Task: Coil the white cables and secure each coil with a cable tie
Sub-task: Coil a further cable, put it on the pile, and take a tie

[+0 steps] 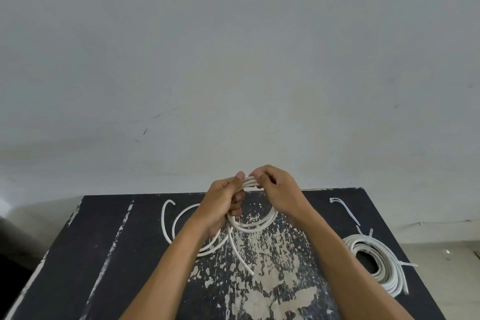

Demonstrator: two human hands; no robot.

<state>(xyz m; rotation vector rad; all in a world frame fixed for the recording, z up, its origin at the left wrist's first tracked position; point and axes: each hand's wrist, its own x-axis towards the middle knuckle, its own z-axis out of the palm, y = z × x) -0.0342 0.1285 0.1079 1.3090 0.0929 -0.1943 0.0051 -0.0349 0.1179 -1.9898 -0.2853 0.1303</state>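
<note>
You hold the white cable (pixel 255 223) lifted off the black table (pixel 145 262) near its far edge, and both hands meet at the top of the loops. Your left hand (pixel 222 201) is wrapped round the gathered turns, fingers curled through the ring, which keeps the loops stacked so they cannot spring apart. Your right hand (pixel 276 192) pinches the same bundle at its far side with the fingertips, likely to lay the next turn against the others. The coil hangs down from that grip and its lower arc rests near the table's middle.

The cable is not all wound yet: a loose length curves out to the left and ends in a hook-shaped tip (pixel 170 201), and another tail (pixel 240 254) runs toward you.

On the right, a finished coil (pixel 376 265) lies close to the right edge, tie ends sticking out of it. Spare cable ties (pixel 344 209) lie far right, well apart from your hands, within easy reach for later. The near middle of the table is open room for drawing in the slack.
</note>
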